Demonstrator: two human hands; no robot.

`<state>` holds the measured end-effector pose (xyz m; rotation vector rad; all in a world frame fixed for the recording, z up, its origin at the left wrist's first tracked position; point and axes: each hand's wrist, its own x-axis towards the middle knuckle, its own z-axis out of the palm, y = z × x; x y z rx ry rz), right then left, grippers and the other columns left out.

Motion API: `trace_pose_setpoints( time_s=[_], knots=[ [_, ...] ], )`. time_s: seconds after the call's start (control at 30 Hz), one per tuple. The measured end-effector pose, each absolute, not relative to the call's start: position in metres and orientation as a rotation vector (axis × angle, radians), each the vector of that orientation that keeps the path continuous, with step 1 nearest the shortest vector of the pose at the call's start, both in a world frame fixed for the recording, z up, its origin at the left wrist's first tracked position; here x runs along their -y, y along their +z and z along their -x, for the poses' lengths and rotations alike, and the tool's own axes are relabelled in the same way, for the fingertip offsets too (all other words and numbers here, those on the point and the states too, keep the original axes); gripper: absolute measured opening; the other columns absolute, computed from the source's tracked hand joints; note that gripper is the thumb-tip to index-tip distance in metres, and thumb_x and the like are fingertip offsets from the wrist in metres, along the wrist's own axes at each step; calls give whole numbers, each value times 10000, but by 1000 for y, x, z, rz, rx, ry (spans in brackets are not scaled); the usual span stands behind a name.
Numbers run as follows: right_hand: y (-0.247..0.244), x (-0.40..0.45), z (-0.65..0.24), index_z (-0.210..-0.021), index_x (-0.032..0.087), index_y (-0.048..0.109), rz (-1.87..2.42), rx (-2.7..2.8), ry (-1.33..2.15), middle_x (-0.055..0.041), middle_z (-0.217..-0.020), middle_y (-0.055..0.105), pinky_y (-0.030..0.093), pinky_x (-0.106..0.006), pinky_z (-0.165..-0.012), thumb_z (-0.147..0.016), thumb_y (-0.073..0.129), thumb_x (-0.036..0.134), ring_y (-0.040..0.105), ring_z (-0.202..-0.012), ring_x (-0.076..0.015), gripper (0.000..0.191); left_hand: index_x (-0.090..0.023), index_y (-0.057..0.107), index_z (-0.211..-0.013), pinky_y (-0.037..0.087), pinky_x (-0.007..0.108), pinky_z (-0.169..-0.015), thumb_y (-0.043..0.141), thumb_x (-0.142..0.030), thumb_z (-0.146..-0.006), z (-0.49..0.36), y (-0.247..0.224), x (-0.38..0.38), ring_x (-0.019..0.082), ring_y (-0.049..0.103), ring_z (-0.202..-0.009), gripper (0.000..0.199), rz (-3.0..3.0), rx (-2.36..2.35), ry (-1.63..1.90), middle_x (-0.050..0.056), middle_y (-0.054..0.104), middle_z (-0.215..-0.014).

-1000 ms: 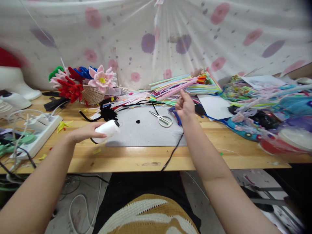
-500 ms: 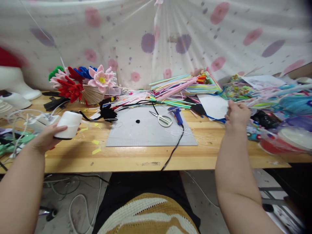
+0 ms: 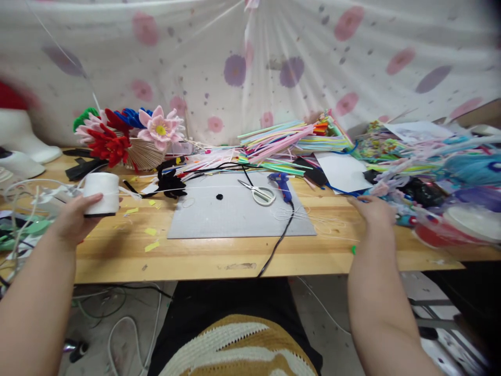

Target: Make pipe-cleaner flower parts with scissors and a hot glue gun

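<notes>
In the head view, a grey mat (image 3: 211, 222) lies on the wooden surface (image 3: 195, 258) between the two hands. Scissors (image 3: 263, 195), a blue glue gun (image 3: 282, 188) and a small black disc (image 3: 219, 197) lie on it, one of each. One black fuzzy flower (image 3: 171, 184) sits by its left rear corner, and bundled pipe cleaners (image 3: 282, 141), too many to count, crowd the back. At least four yellow scraps (image 3: 152, 246) are scattered left of the mat.

The left hand (image 3: 76, 222) grips the one spool (image 3: 102, 190) at the left, above the surface, its fingers wrapped around the side. The spool is white, squat and round, with a dark lower rim. White thread (image 3: 195, 188) stretches from it over the mat toward the scissors, then grows too fine to follow. The right hand (image 3: 376, 210) is low at the right, near a white sheet (image 3: 344, 172); whether its fingers pinch anything, I cannot tell.
</notes>
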<state>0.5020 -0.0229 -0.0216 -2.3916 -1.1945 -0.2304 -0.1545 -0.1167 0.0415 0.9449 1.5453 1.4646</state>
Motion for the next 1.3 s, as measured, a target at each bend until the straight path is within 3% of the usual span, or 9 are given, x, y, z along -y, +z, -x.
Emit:
trace_pose_setpoints(
  time_s=[0.1,0.2,0.33,0.5,0.63,0.87,1.03,1.13,1.3],
  knots=[
    [0,25,-463,-1095,180,654,2340,1234,-274,-231,-1087,600,374,-416,-772,-636,677,425,499,-1032,-330,521,-206,650,-879,485,215,-615,713,-271,-531,148,45,112,158,568,-768,360,-989,-1539,1428,-10,664,-845],
    [28,25,-398,-1039,178,661,1993,1484,-321,-150,-1028,643,361,-390,-870,-706,620,433,527,-1004,-268,421,-186,636,-901,477,227,-595,729,-297,-518,133,52,103,172,573,-759,410,-1064,-1504,1380,15,661,-846],
    [29,10,-313,-1023,205,641,1781,1980,22,-80,-992,663,423,-306,-782,-807,495,392,587,-895,-197,321,-167,623,-948,450,207,-582,739,-300,-517,103,60,93,146,574,-723,465,-1115,-1461,1363,20,656,-858],
    [-15,-22,-265,-1064,68,622,2129,2307,162,-216,-1049,632,432,-327,-801,-779,521,241,575,-1013,-278,348,-133,604,-981,425,221,-606,732,-341,-564,74,63,86,145,569,-704,483,-1182,-1429,1221,39,650,-814],
    [-26,-35,-263,-1075,49,621,2204,2351,223,-238,-1088,613,439,-319,-800,-771,526,254,578,-1024,-281,378,-125,591,-1018,418,231,-638,733,-347,-581,73,63,77,139,554,-721,510,-1278,-1499,1250,43,638,-860],
    [8,-33,-279,-828,122,663,1897,2395,574,-107,-862,680,412,-234,-612,-792,485,336,616,-765,-185,280,-131,579,-1081,394,256,-638,707,-462,-579,76,73,70,174,540,-770,614,-1541,-1864,1138,57,622,-933],
    [24,-10,-269,-968,156,573,1440,2361,894,-42,-880,656,382,-193,-567,-712,614,401,574,-710,-123,357,-160,574,-1128,394,284,-670,696,-496,-571,62,86,70,204,545,-812,662,-1755,-2090,961,61,620,-1003],
    [26,8,-247,-1001,172,552,1343,2502,603,-56,-953,643,378,-219,-618,-595,683,561,575,-786,-158,577,-199,570,-1159,411,292,-675,702,-489,-559,51,89,67,211,559,-805,679,-1833,-2113,887,49,630,-1001],
    [29,26,-214,-928,180,586,1143,2733,158,-85,-925,654,337,-256,-669,-618,552,722,586,-855,-217,625,-268,563,-1180,435,280,-608,720,-462,-522,38,89,63,227,593,-763,704,-1931,-2070,790,35,655,-958]
  ],
)
